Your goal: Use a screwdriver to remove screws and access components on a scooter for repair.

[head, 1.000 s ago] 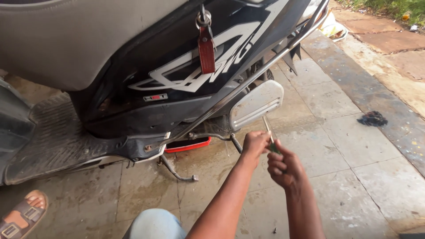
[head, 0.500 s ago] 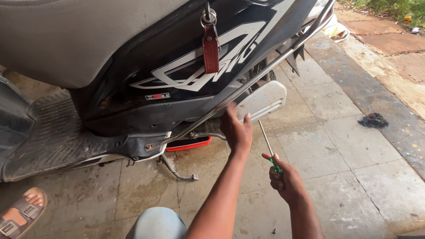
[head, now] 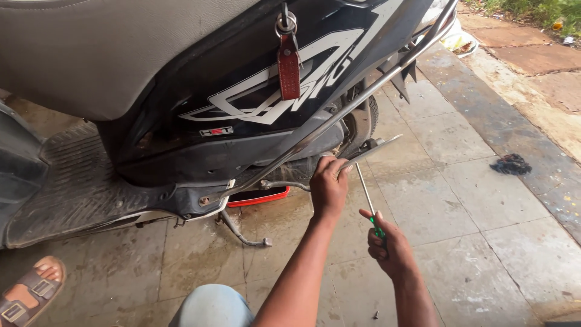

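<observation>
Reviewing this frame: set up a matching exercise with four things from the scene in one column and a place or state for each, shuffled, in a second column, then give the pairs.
Things:
1. left hand
2. screwdriver
3. red key fob
4. dark rag

Places or states:
A. hanging against the scooter's side panel
B. lying on the paving by itself
C. gripping the edge of a grey panel low on the scooter
D. held in the right hand, shaft pointing up toward the scooter

Pairs: 1-C, 2-D, 3-A, 4-B
</observation>
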